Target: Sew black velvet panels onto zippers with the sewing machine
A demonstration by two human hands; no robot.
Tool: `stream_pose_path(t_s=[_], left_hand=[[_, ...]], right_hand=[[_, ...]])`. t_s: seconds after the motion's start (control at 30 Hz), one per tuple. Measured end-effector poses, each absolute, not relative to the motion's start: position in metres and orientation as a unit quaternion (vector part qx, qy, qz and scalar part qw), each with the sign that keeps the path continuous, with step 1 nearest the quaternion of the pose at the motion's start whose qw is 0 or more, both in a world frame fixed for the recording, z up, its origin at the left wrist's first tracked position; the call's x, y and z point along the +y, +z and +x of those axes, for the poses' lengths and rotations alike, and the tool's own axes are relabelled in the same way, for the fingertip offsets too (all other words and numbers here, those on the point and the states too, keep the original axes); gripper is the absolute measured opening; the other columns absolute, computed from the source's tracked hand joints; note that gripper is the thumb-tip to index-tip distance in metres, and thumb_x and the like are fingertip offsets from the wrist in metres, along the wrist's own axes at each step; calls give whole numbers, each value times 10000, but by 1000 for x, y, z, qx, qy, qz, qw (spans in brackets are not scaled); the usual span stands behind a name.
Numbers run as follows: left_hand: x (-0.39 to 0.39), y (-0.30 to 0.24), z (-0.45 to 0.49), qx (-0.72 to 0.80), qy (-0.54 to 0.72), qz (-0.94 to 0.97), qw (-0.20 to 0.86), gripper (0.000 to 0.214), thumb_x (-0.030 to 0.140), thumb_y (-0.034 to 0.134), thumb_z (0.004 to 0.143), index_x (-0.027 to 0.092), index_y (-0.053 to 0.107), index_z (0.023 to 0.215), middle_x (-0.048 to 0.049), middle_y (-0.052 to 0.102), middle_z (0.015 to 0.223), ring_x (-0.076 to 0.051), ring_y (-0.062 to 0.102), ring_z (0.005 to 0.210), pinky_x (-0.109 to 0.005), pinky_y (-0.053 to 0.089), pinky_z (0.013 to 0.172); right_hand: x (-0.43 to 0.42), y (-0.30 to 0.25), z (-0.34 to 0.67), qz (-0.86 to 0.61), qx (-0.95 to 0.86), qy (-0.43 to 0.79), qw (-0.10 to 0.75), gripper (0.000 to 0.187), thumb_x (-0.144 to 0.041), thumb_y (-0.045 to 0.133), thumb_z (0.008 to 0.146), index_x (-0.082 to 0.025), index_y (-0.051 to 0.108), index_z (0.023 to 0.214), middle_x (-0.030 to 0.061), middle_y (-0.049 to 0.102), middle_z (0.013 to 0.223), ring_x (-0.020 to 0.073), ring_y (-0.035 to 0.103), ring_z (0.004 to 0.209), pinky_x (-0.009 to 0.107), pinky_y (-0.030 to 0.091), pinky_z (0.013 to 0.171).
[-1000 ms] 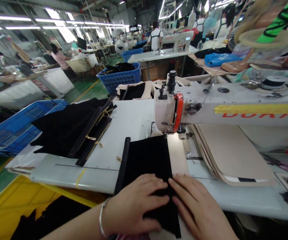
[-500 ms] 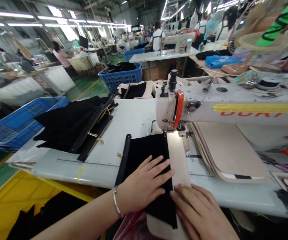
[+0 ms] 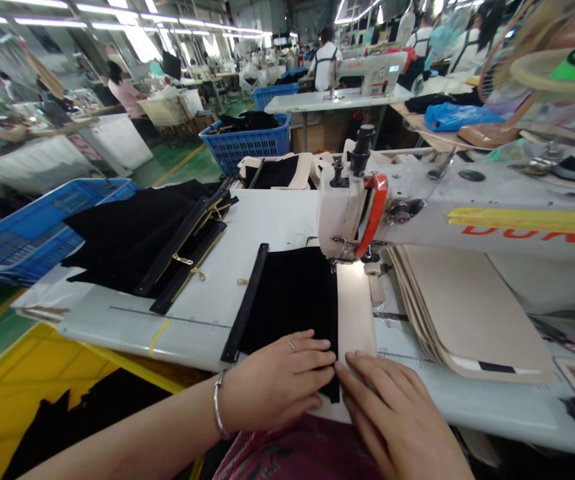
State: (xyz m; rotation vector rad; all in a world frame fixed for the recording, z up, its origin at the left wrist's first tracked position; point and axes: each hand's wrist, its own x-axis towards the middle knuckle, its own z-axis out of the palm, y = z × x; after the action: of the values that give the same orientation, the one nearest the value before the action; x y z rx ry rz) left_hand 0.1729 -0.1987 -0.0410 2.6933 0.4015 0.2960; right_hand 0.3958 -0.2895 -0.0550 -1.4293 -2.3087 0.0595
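My left hand [image 3: 277,385] lies flat, fingers stretched out, on the near end of a black fabric piece [image 3: 292,297] with a zipper along its left edge. My right hand [image 3: 392,413] rests flat beside it on a beige panel [image 3: 354,313] that lies under the black fabric's right edge. Both pieces run up to the needle of a white sewing machine [image 3: 357,213] with an orange guard. The fingertips of the two hands almost touch at the seam line.
A stack of beige panels [image 3: 462,313] lies right of the needle under the machine arm. Black zippered pieces [image 3: 152,237] are piled at the table's left. Blue crates [image 3: 32,227] stand left and behind. Other people work at machines in the background.
The fabric has moved away from me toward the needle, and both hands have shifted along it to its near end. The camera view tilted slightly.
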Motion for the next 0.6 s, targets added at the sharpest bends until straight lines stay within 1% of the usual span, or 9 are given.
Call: stream_pose_path(t_s=[0.07,0.13,0.27,0.47,0.6], left_hand=[[-198,-47,173,138,122,964,193,303,212,445,952,147,569,1222,-48,607,1292,-181,438,1315,-372,242,1208],[-193,-52,174,132,143,962,192,280,165,438,950,151,585,1188,-41,626,1263,-168,455,1300,-365,268,1199],[-182,-58,178,119,187,956,192,248,162,473,940,148,606,1148,-39,651,1221,-166,500,1262,-367,324,1173],[-171,-62,179,102,215,949,205,232,125,487,923,141,638,1099,-50,674,1186,-167,538,1229,-361,367,1148],[-169,-67,180,94,244,941,213,211,133,503,918,139,650,1069,-49,693,1149,-165,559,1206,-356,382,1137]], right_hand=[[-288,-56,397,-518,-832,21,195,377,-217,507,899,-208,589,1267,40,575,1262,202,496,1143,365,322,1002],[-285,-57,399,-519,-835,16,180,378,-215,486,909,-201,581,1275,50,564,1275,211,489,1147,380,325,998],[-280,-59,401,-534,-822,24,196,362,-222,454,931,-216,587,1268,33,572,1257,201,492,1144,370,329,1010],[-276,-58,401,-527,-819,25,223,325,-194,491,916,-166,626,1210,29,584,1250,190,493,1155,348,314,1047],[-274,-55,403,-513,-828,19,224,313,-210,490,922,-177,643,1193,17,598,1234,182,495,1153,323,315,1045]])
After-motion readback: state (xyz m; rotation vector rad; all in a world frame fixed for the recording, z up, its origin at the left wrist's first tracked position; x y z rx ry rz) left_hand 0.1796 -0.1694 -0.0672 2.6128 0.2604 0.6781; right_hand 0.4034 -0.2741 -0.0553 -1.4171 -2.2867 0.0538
